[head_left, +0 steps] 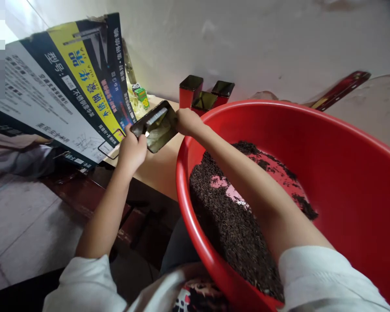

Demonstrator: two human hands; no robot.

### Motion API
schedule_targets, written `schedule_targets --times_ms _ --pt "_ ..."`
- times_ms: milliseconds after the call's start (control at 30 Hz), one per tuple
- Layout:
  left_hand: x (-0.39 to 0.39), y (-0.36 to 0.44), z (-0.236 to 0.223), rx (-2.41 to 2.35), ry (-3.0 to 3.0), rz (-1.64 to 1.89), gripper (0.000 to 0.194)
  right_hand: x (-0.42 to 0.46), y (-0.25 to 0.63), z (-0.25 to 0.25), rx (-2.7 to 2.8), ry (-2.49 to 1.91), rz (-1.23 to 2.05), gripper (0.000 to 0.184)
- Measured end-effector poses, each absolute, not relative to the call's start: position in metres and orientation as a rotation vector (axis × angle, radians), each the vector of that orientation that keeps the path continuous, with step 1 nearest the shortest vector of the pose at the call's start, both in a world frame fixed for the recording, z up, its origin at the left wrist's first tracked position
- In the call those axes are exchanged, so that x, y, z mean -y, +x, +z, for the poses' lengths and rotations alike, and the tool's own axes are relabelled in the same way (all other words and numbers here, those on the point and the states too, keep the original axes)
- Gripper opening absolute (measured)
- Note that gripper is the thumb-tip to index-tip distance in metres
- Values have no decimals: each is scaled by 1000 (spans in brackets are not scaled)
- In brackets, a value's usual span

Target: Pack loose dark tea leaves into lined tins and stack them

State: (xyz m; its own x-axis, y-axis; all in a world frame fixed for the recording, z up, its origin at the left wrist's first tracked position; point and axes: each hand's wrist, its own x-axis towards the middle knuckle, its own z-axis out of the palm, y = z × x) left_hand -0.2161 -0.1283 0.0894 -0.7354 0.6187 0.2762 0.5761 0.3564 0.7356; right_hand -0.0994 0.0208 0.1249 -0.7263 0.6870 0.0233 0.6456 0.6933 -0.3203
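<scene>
While held pot (155,129) hangs over tan tabletop (160,173), pale wall (263,47) behind.

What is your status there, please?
Left hand, right hand: both gripping plastic pot. Pot tilted, inside showing. Red tub, holding soil, under right forearm.

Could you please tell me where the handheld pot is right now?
In the head view, the handheld pot is left of centre, held between the left hand and the right hand, just left of the red tub.
</scene>
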Motion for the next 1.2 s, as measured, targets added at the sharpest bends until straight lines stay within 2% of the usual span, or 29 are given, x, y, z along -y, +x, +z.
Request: schedule_targets --times_ms 133,233,367,533,700,800,933,1067,1133,1200 --pt "176 -176 120 -2695 1087 1309 59 22 -63 154 2726 -941 317 26" --pt "199 -145 136 -2540 1342 1404 57 46 -17 173 2692 -1005 275 24" --pt "208 -106 147 -2309 1628 1346 55 68 50 182 2624 -1263 272 20" --pt "197 -58 151 -1995 1861 1237 55 84 130 170 2472 -1486 311 20" --pt "170 -17 141 -1767 1983 1025 61 76 186 138 2297 -1716 537 22" --pt "155 9 133 -1637 2230 987 54 63 203 116 2164 -1814 662 20" --pt "131 44 121 -1368 2643 550 39 53 211 96 2177 -1899 624 20" --pt "96 67 100 -1481 2658 30 34 47 215 86 2299 -2016 456 27" --pt "81 72 90 -1446 2607 -71 38 42 218 83 2325 -2058 427 29" --pt "71 74 83 -1421 2538 -21 40 35 222 79 2317 -2105 455 32"
